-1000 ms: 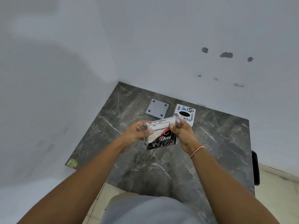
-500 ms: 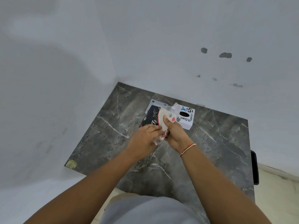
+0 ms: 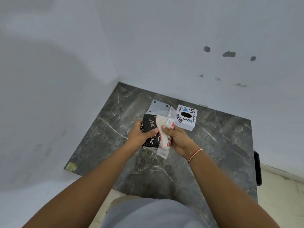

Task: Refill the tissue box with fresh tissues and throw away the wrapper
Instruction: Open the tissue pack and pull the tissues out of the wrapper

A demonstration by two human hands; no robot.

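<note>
A black tissue pack with white script lettering is held over the dark marble table. My left hand grips its black side. My right hand pinches the white, red-printed wrapper end, which is pulled away from the pack and hangs down. Just beyond my hands stands the white tissue box, with an oval slot on top and stickers around it. A flat grey panel with dark corner dots lies to the left of the box.
The table sits in a corner between two white walls. Its near edge runs close to my body, and a yellow sticker marks its left corner. A black object hangs at the table's right edge. Pale floor shows to the right.
The pack has been turned so its black face points left. The white wrapper end has come away from it, drawn down and to the right by my right hand.
</note>
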